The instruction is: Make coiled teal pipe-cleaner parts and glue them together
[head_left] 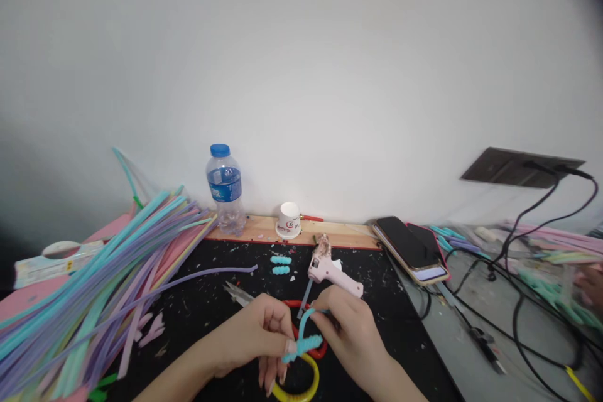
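A light-blue pipe cleaner (309, 344), partly wound into a tight coil, is stretched between my two hands. My left hand (264, 333) pinches the coil's left end between thumb and fingers. The loose end curves upward into my right hand (351, 326), whose thumb and fingertips are closed on it. Beneath both hands lie scissors (240, 294) with red and yellow handles, partly covered by my left hand. A pale pink glue gun (333, 273) rests just beyond my right hand. Two short light-blue coils (281, 265) sit on the black mat (207, 308) farther back.
Many pastel pipe cleaners (108, 282) fan out at the left. A water bottle (225, 191) and a paper cup (288, 221) stand near the wall. Phones (409, 245) lie at the right, beside black cables (509, 301). Another person's hand (591, 286) shows at the right edge.
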Demonstrator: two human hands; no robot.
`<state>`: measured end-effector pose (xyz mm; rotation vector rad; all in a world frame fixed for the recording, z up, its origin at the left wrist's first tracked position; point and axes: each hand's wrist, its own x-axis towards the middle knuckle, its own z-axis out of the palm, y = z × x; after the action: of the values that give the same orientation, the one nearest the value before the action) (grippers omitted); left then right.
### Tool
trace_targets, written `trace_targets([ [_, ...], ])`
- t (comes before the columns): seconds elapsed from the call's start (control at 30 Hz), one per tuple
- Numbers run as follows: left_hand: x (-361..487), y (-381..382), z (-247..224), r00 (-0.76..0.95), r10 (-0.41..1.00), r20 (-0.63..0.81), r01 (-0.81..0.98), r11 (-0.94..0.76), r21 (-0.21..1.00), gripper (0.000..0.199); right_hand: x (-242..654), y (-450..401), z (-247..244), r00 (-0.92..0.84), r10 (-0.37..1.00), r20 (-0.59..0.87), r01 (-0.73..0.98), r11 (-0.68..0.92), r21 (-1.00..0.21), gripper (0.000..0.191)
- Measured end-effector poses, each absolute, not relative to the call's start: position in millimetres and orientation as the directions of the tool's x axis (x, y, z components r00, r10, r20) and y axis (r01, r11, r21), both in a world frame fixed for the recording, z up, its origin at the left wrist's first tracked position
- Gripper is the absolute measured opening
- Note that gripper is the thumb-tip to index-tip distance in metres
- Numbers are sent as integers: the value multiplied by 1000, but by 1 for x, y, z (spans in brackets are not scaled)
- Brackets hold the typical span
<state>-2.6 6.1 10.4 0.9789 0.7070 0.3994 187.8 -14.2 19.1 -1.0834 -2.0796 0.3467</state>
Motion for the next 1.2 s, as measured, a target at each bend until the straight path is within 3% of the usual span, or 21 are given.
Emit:
trace_targets([
  [0.3, 2, 11, 10, 478, 836, -270, -61, 338, 939, 20, 189, -15, 21, -316, 781, 539, 593, 606, -531, 12],
  [0.63, 1, 15, 15, 338, 917, -213, -148, 275, 950, 20, 185, -16, 22, -456, 757, 468, 520, 653, -550, 21],
  [0.93, -2, 16, 17, 379, 891, -249, -324, 379, 867, 17, 186, -12, 24, -480, 748, 458, 499, 662, -559, 25],
  [1.2, -8, 16, 18, 573, 783, -243, -401, 526, 750, 16, 187, -9, 24, -489, 777, 396, 477, 618, -624, 23],
])
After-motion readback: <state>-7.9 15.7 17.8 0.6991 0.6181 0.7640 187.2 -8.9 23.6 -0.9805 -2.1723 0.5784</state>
